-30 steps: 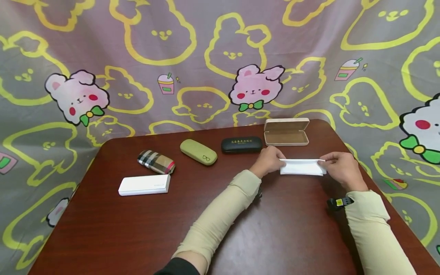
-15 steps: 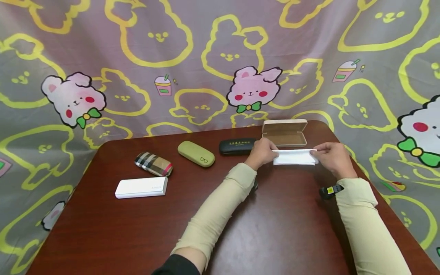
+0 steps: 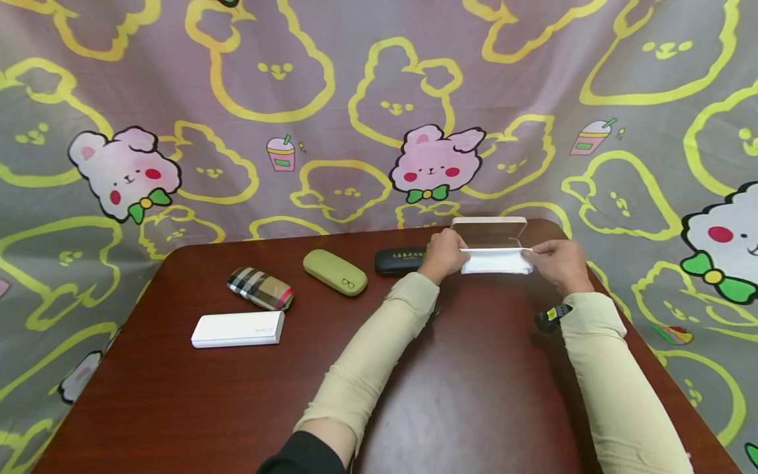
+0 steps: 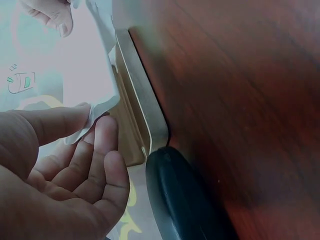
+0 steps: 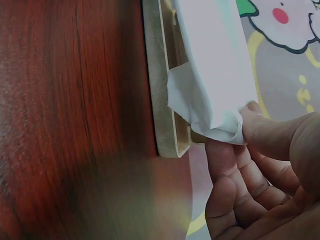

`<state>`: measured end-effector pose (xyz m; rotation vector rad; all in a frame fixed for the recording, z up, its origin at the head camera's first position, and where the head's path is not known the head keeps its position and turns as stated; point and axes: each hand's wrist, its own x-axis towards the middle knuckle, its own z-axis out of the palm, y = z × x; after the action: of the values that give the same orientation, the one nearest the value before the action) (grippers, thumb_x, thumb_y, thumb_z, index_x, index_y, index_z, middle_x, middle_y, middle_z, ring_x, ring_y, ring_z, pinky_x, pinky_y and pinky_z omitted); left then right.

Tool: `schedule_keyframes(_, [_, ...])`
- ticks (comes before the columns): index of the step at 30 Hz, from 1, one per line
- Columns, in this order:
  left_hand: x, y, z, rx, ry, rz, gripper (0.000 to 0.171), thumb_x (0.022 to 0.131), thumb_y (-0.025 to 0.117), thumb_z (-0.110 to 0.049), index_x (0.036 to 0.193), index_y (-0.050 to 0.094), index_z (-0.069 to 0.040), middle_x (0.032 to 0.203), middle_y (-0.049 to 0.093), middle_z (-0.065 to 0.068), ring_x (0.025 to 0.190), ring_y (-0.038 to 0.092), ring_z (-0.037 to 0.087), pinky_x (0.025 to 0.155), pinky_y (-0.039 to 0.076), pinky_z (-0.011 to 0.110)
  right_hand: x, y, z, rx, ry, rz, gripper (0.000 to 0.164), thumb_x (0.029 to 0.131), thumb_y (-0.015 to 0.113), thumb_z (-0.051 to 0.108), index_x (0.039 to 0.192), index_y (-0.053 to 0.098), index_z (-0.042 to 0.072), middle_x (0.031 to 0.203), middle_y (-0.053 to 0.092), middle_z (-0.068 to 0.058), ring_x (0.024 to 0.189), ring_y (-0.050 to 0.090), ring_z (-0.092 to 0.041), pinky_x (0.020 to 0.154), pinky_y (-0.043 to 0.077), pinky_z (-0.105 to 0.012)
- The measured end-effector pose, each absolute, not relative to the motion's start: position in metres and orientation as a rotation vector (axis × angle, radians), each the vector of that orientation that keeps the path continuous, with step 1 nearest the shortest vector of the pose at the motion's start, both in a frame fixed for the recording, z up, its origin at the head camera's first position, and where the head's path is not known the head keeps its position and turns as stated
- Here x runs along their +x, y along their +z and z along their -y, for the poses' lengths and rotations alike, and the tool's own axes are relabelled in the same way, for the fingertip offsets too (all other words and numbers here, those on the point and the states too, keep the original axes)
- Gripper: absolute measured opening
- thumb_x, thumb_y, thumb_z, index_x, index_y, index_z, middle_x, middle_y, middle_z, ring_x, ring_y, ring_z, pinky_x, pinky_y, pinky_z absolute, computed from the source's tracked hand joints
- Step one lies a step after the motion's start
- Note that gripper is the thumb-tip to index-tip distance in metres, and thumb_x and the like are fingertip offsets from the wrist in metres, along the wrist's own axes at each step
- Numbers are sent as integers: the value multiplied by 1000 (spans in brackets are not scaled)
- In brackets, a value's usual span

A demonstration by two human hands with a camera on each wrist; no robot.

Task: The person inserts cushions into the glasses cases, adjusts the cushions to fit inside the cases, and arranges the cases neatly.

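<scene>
Both hands pinch a folded white cloth (image 3: 496, 261), one at each end, and it spans level between them. My left hand (image 3: 445, 255) has its left end between thumb and fingers; my right hand (image 3: 559, 264) has the right end. Just beneath and behind the cloth stands a beige glasses case (image 3: 488, 225), lid raised, its lower half mostly hidden in the head view. In the left wrist view the cloth is above the case's brown inside (image 4: 131, 120). A loose corner of the cloth (image 5: 181, 90) hangs down over the case's front wall in the right wrist view.
Left of the open case lies a black glasses case (image 3: 398, 261), partly behind my left hand. Farther left are a green glasses case (image 3: 335, 272), a plaid case (image 3: 260, 288) and a white case (image 3: 238, 329). A patterned curtain (image 3: 343, 79) hangs behind the brown table (image 3: 177, 401).
Both hands have carried the cloth away from me and slightly left, from in front of the open glasses case to over it. The other cases stay in place.
</scene>
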<state>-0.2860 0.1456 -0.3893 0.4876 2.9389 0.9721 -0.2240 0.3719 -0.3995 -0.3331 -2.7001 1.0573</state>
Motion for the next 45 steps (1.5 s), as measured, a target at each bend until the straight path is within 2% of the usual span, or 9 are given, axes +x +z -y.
schedule_keyframes(3, [-292,-391,-147,440,969,-2943,10,87,75,-17,79,81,-19,88,73,-4,87,67,19,74,53,30,-231,-405,-372,-331,1052,2695,36,91,76,25,99,73,-10,83,72,-18,68,61,-21,56,46,-35])
schedule_keyframes(8, [-300,-392,-149,286,1015,-2918,17,87,77,-20,69,74,-19,79,68,-3,71,63,18,58,52,32,-241,-409,-370,-353,1084,2692,33,91,75,22,100,73,-10,84,72,-18,68,61,-21,57,46,-35])
schedule_keyframes(11, [-305,-394,-149,227,1028,-2903,18,87,77,-21,69,73,-18,74,65,-3,65,61,17,53,50,31,-247,-410,-368,-360,1107,2689,31,92,74,19,102,73,-10,87,72,-19,70,61,-22,59,46,-35])
schedule_keyframes(19, [-315,-394,-148,118,1044,-2864,21,86,79,-22,68,72,-17,64,64,-3,63,61,17,55,50,33,-260,-410,-365,-427,1118,2708,31,94,72,23,104,73,-7,87,72,-17,76,61,-26,63,45,-37])
schedule_keyframes(24, [-323,-395,-147,71,1089,-2812,22,85,82,-25,69,70,-16,69,64,-3,66,60,17,56,49,34,-270,-412,-364,-462,1123,2716,33,95,72,24,107,73,-6,90,73,-18,83,62,-29,68,46,-38])
schedule_keyframes(27, [-329,-397,-147,46,1091,-2802,23,83,84,-26,70,69,-15,73,64,-2,67,60,17,57,50,34,-276,-412,-364,-462,1135,2725,34,94,72,25,108,73,-6,98,71,-21,90,61,-33,72,47,-41])
schedule_keyframes(33, [-335,-396,-152,28,1001,-2823,22,83,85,-27,70,70,-16,75,64,-2,69,60,17,59,50,34,-282,-416,-367,-477,1146,2757,36,93,72,27,105,73,-6,107,65,-23,103,50,-40,75,44,-43])
schedule_keyframes(41, [-340,-398,-160,6,954,-2840,26,82,85,-28,70,68,-13,78,63,2,67,58,19,59,49,37,-292,-425,-373,-429,1036,2762,33,91,74,27,94,75,-6,99,70,-22,101,52,-44,86,44,-55])
schedule_keyframes(45, [-342,-404,-163,35,911,-2871,23,84,83,-27,74,67,-12,76,63,2,64,58,19,54,49,37,-296,-426,-370,-428,936,2769,29,89,75,24,87,76,-5,90,72,-19,93,57,-43,83,46,-55])
